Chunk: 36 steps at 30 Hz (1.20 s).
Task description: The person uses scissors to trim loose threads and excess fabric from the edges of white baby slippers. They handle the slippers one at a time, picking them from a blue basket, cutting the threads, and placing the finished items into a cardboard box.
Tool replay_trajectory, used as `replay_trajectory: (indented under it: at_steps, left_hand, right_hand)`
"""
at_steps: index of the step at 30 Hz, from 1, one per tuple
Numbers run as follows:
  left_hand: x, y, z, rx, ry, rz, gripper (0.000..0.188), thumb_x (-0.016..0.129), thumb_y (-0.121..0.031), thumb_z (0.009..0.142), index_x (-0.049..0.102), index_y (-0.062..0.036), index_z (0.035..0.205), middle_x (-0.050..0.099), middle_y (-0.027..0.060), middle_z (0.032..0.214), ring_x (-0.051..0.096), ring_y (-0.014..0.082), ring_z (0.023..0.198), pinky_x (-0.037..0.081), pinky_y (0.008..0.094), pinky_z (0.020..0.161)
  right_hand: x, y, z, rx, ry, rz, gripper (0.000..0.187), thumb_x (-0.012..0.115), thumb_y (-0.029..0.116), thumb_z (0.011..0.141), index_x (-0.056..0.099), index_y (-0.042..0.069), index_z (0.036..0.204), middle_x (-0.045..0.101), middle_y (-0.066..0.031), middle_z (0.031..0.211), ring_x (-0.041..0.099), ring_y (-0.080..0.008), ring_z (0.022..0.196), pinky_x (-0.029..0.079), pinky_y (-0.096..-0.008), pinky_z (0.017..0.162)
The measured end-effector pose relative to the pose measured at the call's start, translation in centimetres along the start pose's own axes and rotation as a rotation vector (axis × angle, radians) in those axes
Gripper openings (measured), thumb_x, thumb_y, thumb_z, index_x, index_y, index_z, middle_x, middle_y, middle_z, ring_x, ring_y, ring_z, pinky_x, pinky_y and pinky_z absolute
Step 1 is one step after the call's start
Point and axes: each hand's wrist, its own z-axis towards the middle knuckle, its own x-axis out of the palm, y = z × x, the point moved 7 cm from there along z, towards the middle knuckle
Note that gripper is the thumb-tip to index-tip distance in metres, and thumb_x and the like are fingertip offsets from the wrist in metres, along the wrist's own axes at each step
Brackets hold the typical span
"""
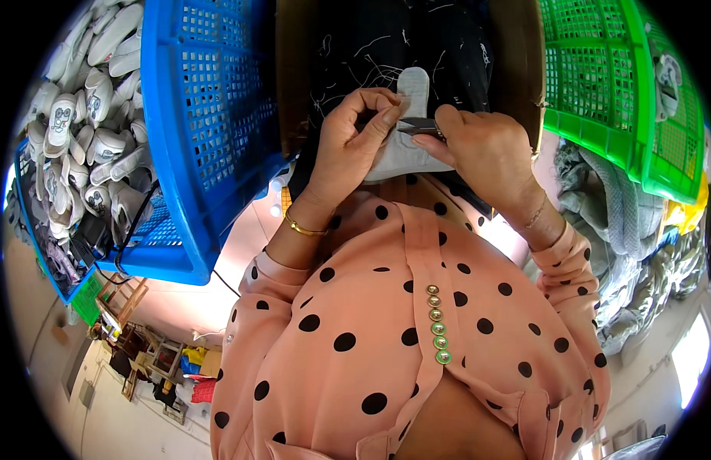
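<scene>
A light grey fabric shoe upper [405, 159] with a rounded tongue [414, 86] lies over my lap. My left hand [357, 138] is closed in a pinch at its left side, thumb against forefinger; whether a loose thread is also between the fingertips is too small to tell. My right hand [487, 153] is wrapped round a pair of dark metal thread snips [418, 126]. Their blades point left across the upper, close to my left fingertips. The handle is mostly hidden by my right fingers.
At left stands a blue perforated crate [210, 100], with many grey-white shoes [102, 146] beside it. A green crate [601, 84] is at right, above grey fabric pieces [612, 207]. White thread ends [371, 47] cling to the dark cloth on my legs. A brown board edge [292, 84] flanks my lap.
</scene>
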Motion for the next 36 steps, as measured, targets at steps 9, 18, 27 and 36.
replay_trajectory:
  at_steps: [9, 18, 27, 36]
  left_hand:
    - [-0.1, 0.4, -0.4, -0.092, 0.037, -0.049, 0.013, 0.06, -0.013, 0.097, 0.06, -0.0007, 0.1, 0.062, 0.0046, 0.104, 0.053, 0.0072, 0.087, 0.046, 0.0212, 0.081]
    - [-3.0, -1.8, -0.9, 0.031, -0.163, 0.08, 0.02, 0.052, -0.019, 0.101, 0.06, -0.0017, 0.109, 0.066, 0.0105, 0.109, 0.063, 0.0158, 0.102, 0.05, 0.0271, 0.087]
    - [0.6, -3.1, -2.5, 0.12, 0.084, 0.539, 0.019, 0.08, -0.013, 0.073, 0.069, -0.0037, 0.086, 0.068, 0.0075, 0.094, 0.058, 0.0233, 0.08, 0.048, 0.0319, 0.073]
    - [4.2, -10.6, -5.8, 1.051, 0.065, 0.856, 0.023, 0.077, -0.008, 0.066, 0.07, -0.0078, 0.088, 0.066, 0.0037, 0.092, 0.062, 0.0199, 0.084, 0.052, 0.0321, 0.073]
  right_hand:
    - [0.0, 0.3, 0.3, -0.017, -0.02, 0.04, 0.04, 0.066, 0.044, 0.087, 0.049, 0.01, 0.072, 0.049, -0.0027, 0.053, 0.056, -0.0211, 0.048, 0.044, -0.0331, 0.046]
    - [2.9, -2.3, 0.2, 0.254, 0.058, 0.688, 0.033, 0.065, 0.036, 0.092, 0.06, 0.004, 0.085, 0.058, -0.014, 0.063, 0.057, -0.0305, 0.055, 0.046, -0.0342, 0.052]
    - [2.4, -4.0, 0.6, 0.449, -0.124, 1.182, 0.024, 0.066, 0.022, 0.093, 0.064, -0.001, 0.099, 0.061, -0.0031, 0.065, 0.05, -0.007, 0.056, 0.044, -0.0246, 0.054]
    - [0.3, -6.7, -2.5, 0.59, -0.022, 1.219, 0.047, 0.065, 0.037, 0.093, 0.061, -0.007, 0.11, 0.067, -0.0076, 0.085, 0.059, -0.0109, 0.066, 0.048, -0.0245, 0.061]
